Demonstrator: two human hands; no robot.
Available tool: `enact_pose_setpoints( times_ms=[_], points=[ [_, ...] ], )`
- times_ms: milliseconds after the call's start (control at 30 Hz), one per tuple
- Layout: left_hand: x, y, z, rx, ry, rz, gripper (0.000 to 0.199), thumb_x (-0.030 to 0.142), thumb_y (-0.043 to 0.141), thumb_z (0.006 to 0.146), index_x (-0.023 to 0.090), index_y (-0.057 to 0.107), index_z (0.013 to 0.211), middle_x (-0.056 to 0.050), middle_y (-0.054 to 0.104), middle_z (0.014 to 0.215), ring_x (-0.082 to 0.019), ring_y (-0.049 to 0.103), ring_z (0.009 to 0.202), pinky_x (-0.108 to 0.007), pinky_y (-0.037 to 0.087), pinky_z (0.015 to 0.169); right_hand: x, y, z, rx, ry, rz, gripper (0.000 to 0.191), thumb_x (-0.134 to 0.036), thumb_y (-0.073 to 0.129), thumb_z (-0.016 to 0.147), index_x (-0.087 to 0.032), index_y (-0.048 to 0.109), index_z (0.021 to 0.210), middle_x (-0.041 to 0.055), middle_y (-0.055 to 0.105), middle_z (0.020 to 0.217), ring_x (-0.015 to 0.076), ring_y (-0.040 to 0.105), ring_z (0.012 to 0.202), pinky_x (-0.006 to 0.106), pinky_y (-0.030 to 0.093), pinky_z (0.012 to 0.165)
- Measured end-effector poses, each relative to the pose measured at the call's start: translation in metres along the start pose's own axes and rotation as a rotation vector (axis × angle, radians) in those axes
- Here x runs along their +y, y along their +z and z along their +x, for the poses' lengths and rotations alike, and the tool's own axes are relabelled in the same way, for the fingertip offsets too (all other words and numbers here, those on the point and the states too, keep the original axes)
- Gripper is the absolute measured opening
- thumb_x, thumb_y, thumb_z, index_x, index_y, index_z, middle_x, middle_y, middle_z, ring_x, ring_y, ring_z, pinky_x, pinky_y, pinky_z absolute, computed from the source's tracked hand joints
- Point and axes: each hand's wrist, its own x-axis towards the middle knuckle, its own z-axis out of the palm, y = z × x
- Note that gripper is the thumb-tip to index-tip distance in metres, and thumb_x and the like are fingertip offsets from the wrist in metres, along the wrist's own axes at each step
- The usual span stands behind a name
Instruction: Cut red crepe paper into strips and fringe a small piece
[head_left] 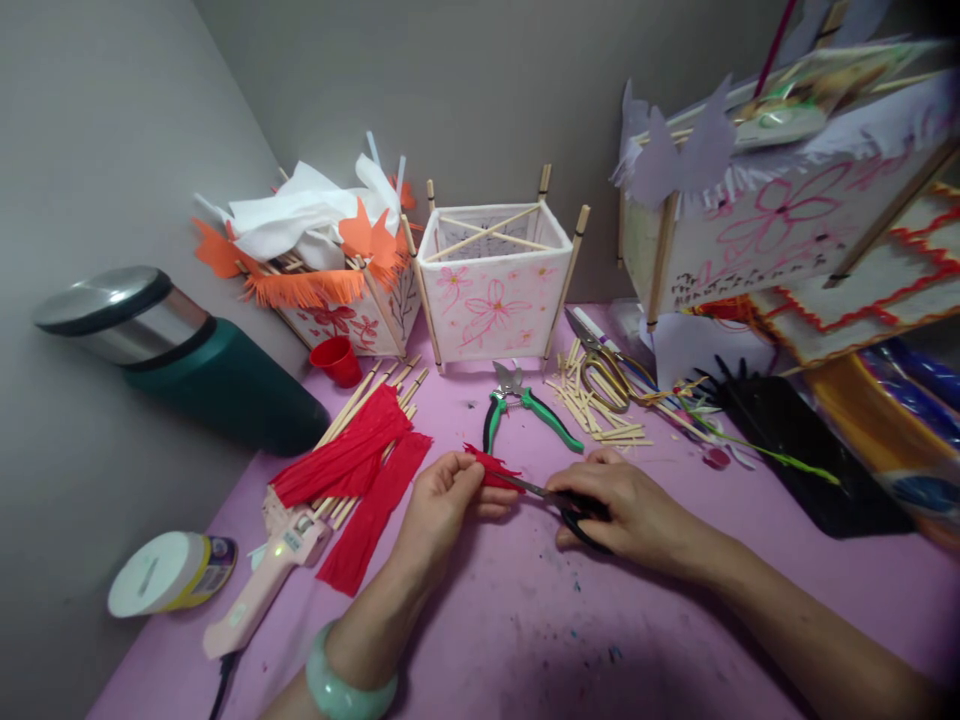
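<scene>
My left hand [448, 492] pinches a small piece of red crepe paper [495, 465] between thumb and fingers. In my right hand [626, 508] is a pair of black-handled scissors [581, 508], its fingers through and around the loops. The narrow blades reach left across the red piece, close to my left fingertips; whether they are cutting at this instant I cannot tell. Just beyond the hands, green-handled pruning shears [517, 400] lie with their handles spread. Left of my left hand, strips of red crepe paper [375, 520] rest partly on wooden sticks [352, 405].
Behind stand a white flower-painted lantern frame [495, 300], an orange-fringed one [337, 300] and a purple-fringed one [780, 220]. A pink glue gun [262, 595], a tub [161, 575], a green tumbler [217, 380] and a red cup [335, 362] are left; gold scissors [606, 378], cut sticks [581, 405] and a black phone-like slab [817, 460] right.
</scene>
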Motion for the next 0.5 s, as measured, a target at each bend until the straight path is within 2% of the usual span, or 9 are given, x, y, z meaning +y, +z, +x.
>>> enact_pose_setpoints(
  times_ms=[500],
  points=[
    [0.0019, 0.0016, -0.0014, -0.001, -0.016, -0.013, 0.035, 0.043, 0.074, 0.071, 0.016, 0.052, 0.074, -0.014, 0.076, 0.070, -0.020, 0.073, 0.062, -0.027, 0.057, 0.060, 0.0010, 0.0014, 0.0003, 0.004, -0.001, 0.010, 0.025, -0.032, 0.078, 0.078, -0.023, 0.064, 0.096, -0.0070, 0.069, 0.079, 0.0129, 0.057, 0.072, 0.032, 0.029, 0.078]
  ],
)
